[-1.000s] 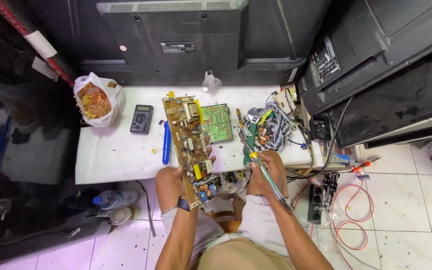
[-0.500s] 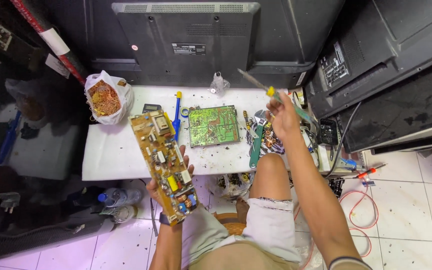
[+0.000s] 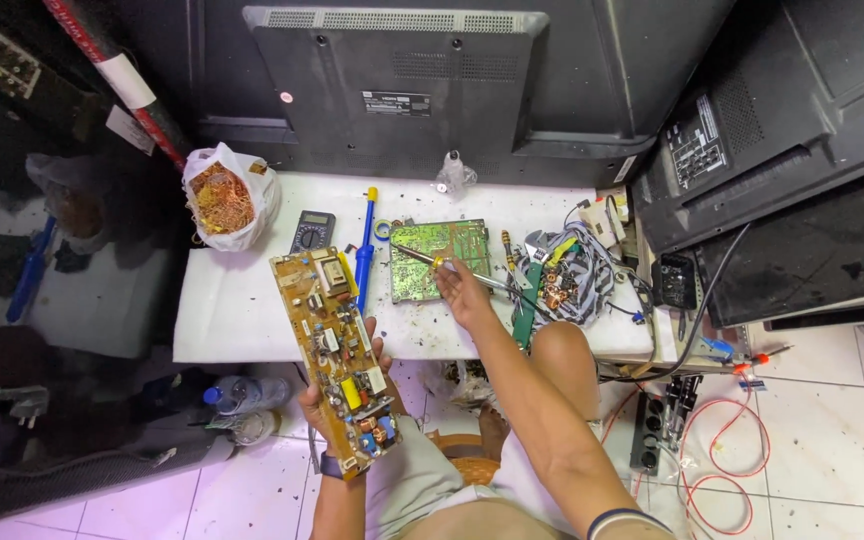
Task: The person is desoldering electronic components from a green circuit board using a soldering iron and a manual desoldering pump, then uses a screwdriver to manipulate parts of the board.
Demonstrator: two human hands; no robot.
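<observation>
Left hand (image 3: pixel 337 405): you grip the long yellow board (image 3: pixel 335 355) from below, fingers curled tight on its lower half, in the lower middle of the frame.
Yellow board: it tilts up, its top end over the white table (image 3: pixel 242 310).
Right hand (image 3: pixel 464 292): your fingers pinch a thin soldering tool (image 3: pixel 422 256) near the middle of the frame.
Soldering tool: its tip is over the green board (image 3: pixel 439 260).
Green board: it lies flat on the table.
Nearby: a blue tool (image 3: pixel 365 255) and a small meter (image 3: pixel 311 231) lie to the left, a pile of wires (image 3: pixel 567 275) to the right.
</observation>
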